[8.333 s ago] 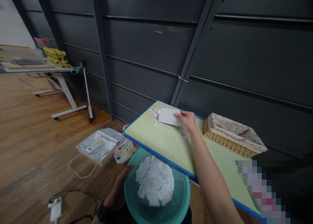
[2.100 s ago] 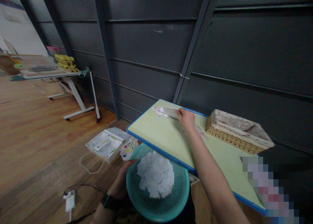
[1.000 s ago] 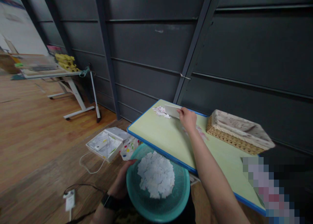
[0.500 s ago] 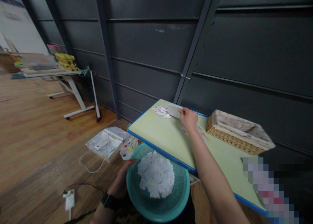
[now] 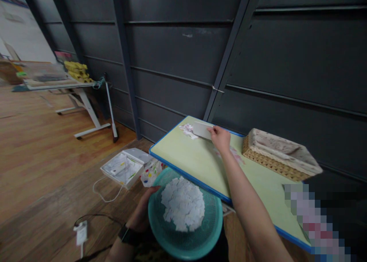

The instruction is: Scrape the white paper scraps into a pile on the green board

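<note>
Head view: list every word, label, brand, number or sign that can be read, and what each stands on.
None: no word, label, brand, number or sign can be read.
Paper scraps on the table: pinkish marks, too small and blurred to read.
Liner of the wicker basket: faint pattern, too blurred to tell whether it holds lettering.
Card in the right hand: no lettering shows on the side in view.

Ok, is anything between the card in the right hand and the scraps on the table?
Nothing visible. In this view the white card in the right hand overlaps the scraps on the table, though contact is unclear; the wicker basket stands right of the hand.
</note>
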{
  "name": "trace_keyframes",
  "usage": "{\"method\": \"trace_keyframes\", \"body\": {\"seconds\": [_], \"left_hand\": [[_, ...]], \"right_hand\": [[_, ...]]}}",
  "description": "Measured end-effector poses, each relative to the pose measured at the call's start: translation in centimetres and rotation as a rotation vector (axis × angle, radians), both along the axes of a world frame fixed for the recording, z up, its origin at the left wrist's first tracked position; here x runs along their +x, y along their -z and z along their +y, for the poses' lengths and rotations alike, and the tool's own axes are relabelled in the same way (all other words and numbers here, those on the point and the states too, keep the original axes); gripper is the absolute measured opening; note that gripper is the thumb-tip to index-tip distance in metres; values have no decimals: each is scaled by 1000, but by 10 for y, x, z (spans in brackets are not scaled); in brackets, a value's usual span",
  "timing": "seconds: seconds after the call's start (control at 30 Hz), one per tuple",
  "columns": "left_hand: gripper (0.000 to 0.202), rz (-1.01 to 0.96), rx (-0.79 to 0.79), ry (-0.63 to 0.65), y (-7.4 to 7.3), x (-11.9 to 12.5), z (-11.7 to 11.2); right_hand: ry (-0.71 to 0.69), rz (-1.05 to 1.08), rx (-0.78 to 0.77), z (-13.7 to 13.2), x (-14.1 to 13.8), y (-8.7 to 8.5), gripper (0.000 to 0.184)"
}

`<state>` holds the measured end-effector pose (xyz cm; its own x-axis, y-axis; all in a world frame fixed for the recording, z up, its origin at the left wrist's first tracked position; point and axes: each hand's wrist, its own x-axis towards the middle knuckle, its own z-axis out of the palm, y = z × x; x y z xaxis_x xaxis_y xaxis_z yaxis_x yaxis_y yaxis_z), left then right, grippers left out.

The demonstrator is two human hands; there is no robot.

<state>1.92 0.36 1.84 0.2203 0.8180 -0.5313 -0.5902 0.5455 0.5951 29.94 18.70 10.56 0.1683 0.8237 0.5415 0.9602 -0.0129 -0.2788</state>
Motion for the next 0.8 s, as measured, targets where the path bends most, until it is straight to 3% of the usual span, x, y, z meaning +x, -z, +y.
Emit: {"method": "trace_keyframes", "body": {"seconds": [0.27,0.47,0.8], "left_hand": [[11,-22,33,9,5,0,1],[12,-46,29,2,4,-1,0],[15,-65,43,31,9,-2,1]], "right_hand": [[49,-60,-56,-2,-2,-1,35],[-3,-53,-53,-2,-3,-4,35],[110,-60,-51,-8,1,-15,31]]}}
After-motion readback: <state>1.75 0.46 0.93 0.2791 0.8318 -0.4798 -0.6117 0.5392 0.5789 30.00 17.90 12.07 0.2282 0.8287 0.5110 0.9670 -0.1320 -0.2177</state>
